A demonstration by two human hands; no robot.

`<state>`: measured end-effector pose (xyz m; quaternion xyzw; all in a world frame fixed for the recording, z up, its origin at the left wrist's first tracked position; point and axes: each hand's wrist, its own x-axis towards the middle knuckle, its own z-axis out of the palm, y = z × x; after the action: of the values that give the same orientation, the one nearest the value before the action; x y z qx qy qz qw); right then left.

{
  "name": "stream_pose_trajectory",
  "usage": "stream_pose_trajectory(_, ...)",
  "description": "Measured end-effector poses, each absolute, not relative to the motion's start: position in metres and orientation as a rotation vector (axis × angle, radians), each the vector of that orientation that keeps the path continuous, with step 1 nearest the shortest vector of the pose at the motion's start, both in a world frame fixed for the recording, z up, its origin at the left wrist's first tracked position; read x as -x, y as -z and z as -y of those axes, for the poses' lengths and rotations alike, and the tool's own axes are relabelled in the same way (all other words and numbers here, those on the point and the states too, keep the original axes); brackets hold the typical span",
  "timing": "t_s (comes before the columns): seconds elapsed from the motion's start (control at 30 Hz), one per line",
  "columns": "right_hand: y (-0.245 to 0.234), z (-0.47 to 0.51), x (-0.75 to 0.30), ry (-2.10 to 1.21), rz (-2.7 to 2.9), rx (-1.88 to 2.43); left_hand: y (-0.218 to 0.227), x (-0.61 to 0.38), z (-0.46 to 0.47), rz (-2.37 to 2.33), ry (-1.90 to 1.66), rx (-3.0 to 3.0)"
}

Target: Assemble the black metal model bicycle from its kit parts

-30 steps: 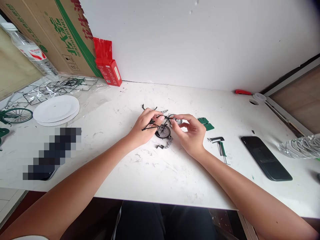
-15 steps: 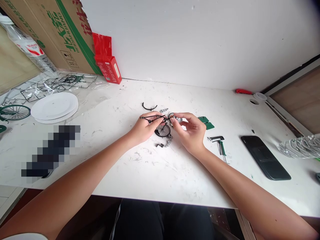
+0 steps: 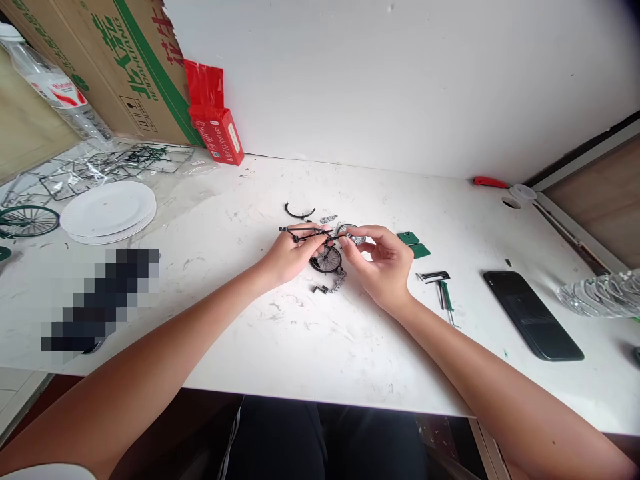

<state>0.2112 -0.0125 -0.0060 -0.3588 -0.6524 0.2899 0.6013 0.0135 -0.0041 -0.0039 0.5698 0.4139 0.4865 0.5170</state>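
White desk [image 3: 235, 353] carries a black wheel [image 3: 327, 260]. Left hand [image 3: 291, 255]: grip closed around a black frame [image 3: 309, 231] above the desk. Right hand [image 3: 383, 263]: grip pinched at its end. Step in hand: apparently two-handed adjustment; next move calls for steady support.

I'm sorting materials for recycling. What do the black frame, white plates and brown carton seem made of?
Black frame: probably plastic, from its thin, molded-looking bars; metal possible, finish too small to judge. White plates: likely paper, matte, with fluted rims. Brown carton: likely cardboard, dull tan with print.
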Motion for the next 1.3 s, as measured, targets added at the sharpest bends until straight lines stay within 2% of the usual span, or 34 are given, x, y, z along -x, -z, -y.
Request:
stream_pose_trajectory(0.27, 0.0078, 0.0127, -0.2111, -0.681, 1.54, 0.807, 0.0037, -0.0149, 0.0013, -1.037, -1.203, -1.315)
stream_pose_trajectory(1.07, 0.0083, 0.0178, -0.2063, -0.909, 1.59, 0.856, 0.0066, -0.0102, 0.0018, -1.261, -1.274, -1.638)
stream_pose_trajectory(1.3, 0.0086, 0.0175, -0.2077, -0.877, 1.603, 0.848, 0.0094, -0.0098, 0.003, -1.245, -1.287, -1.699)
